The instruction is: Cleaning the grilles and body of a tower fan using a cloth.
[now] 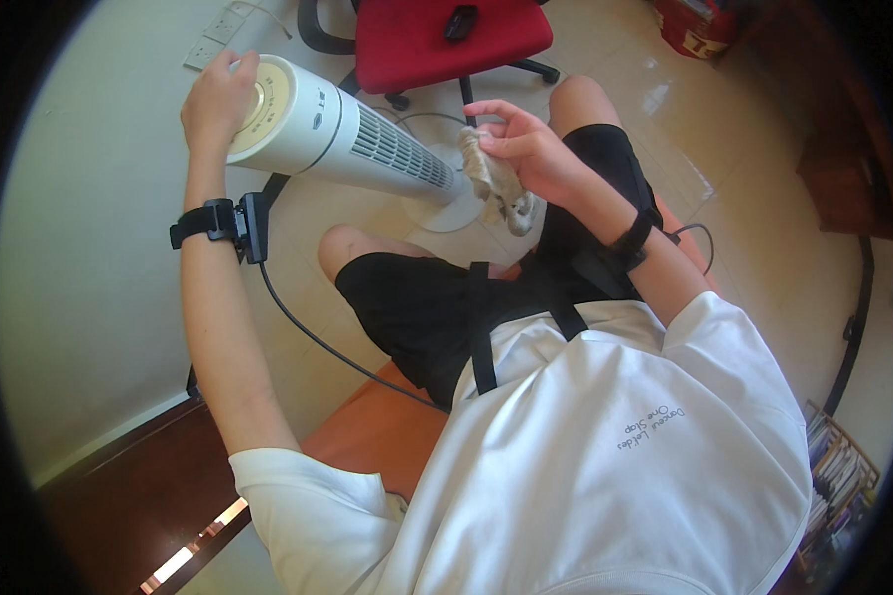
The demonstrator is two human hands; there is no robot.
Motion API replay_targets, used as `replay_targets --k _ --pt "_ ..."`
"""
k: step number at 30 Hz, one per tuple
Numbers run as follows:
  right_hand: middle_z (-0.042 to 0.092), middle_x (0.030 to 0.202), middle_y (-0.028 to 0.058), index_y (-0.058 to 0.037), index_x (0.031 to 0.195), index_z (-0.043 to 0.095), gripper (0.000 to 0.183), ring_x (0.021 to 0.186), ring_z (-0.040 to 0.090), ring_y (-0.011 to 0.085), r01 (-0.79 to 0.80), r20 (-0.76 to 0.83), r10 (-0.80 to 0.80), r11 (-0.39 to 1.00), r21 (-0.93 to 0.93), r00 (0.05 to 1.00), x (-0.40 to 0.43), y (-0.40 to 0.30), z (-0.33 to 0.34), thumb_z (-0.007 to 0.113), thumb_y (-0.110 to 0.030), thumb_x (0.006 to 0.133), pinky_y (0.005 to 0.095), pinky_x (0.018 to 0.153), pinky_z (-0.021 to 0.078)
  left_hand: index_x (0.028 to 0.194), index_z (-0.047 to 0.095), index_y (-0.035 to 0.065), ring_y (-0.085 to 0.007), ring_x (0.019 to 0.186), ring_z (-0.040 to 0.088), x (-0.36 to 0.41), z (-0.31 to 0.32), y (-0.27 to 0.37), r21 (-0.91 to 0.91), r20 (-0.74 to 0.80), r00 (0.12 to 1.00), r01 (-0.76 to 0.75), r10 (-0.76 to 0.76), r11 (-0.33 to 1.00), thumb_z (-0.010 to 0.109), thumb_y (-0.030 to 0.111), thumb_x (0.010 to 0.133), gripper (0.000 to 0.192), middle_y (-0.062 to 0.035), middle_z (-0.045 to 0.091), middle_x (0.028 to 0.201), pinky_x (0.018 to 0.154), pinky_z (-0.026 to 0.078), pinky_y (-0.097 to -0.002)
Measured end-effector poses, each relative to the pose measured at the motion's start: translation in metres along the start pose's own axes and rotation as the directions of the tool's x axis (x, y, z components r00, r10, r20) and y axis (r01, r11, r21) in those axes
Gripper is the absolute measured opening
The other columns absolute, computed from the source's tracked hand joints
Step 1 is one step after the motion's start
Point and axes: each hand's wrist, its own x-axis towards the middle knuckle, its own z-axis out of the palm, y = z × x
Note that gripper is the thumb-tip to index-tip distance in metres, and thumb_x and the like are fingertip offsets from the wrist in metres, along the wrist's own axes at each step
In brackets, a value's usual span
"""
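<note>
A white tower fan [320, 126] stands on a round base [446, 212], its top tilted towards me in this view. My left hand [219, 97] grips the far edge of the fan's top, next to the round control panel [269, 104]; the fingertips are partly hidden. Between the thumb and fingers of my right hand [525, 152] hangs a crumpled, stained greyish cloth [495, 178]. My right index finger points outward. The cloth hangs apart from the fan, to the right of its grille [402, 145].
A red swivel chair [446, 44] with a small black object [461, 22] on its seat stands behind the fan. Wall sockets [212, 41] are at upper left. A cable [431, 115] runs behind the fan. I sit on an orange seat [379, 424]; a bookshelf [841, 454] is at lower right.
</note>
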Motion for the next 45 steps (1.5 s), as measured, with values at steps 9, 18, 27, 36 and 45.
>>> replay_targets --k 9,18,27,36,45 --pt "0.065 0.097 0.0073 -0.011 0.162 0.015 0.098 0.097 0.059 0.0187 -0.187 -0.035 0.225 0.701 -0.689 0.974 0.073 0.052 0.009 0.068 -0.004 0.08 0.0312 0.091 0.0448 0.117 0.068 0.0079 -0.036 0.11 0.065 -0.004 0.0 0.003 -0.003 -0.018 1.0 0.007 -0.007 1.0 0.047 0.051 0.091 0.055 -0.0168 0.069 0.12 0.095 0.048 -0.0442" --pt "0.065 0.097 0.0092 -0.0064 0.162 0.0 0.112 0.094 0.061 0.0209 -0.145 -0.034 0.179 0.654 -0.743 0.983 0.112 0.092 0.016 0.07 -0.006 0.075 0.031 0.087 0.0466 0.119 0.069 0.0085 -0.0353 0.111 0.065 -0.006 -0.001 0.007 -0.002 -0.009 0.999 0.031 -0.031 1.0 0.047 0.051 0.091 0.056 -0.0156 0.069 0.121 0.096 0.048 -0.0432" --pt "0.065 0.093 0.0121 -0.0053 0.16 0.005 0.109 0.089 0.062 0.0229 -0.116 -0.071 0.098 0.601 -0.79 0.993 0.107 0.099 0.018 0.072 -0.007 0.074 0.0334 0.081 0.049 0.119 0.069 0.0096 -0.0349 0.113 0.065 -0.005 -0.002 0.007 0.006 0.008 0.998 0.055 -0.055 0.998 0.046 0.052 0.09 0.057 -0.0146 0.07 0.121 0.097 0.048 -0.043" --pt "0.067 0.104 0.0188 -0.0042 0.159 0.011 0.109 0.102 0.065 0.0318 -0.176 -0.114 0.141 0.603 -0.778 0.983 0.107 0.099 0.02 0.076 -0.006 0.071 0.0368 0.09 0.0492 0.121 0.068 0.0093 -0.0346 0.115 0.064 -0.005 -0.002 0.006 0.013 -0.003 0.999 0.045 -0.045 0.999 0.046 0.052 0.09 0.057 -0.0145 0.068 0.125 0.098 0.048 -0.0429" --pt "0.067 0.102 0.0178 -0.007 0.158 0.016 0.106 0.099 0.065 0.0313 -0.172 -0.122 0.122 0.626 -0.761 0.985 0.108 0.1 0.018 0.074 -0.007 0.069 0.037 0.088 0.05 0.119 0.068 0.0091 -0.0344 0.114 0.064 -0.007 -0.006 0.009 0.006 0.015 0.999 0.053 -0.053 0.999 0.046 0.052 0.091 0.056 -0.0134 0.068 0.124 0.097 0.048 -0.0429"
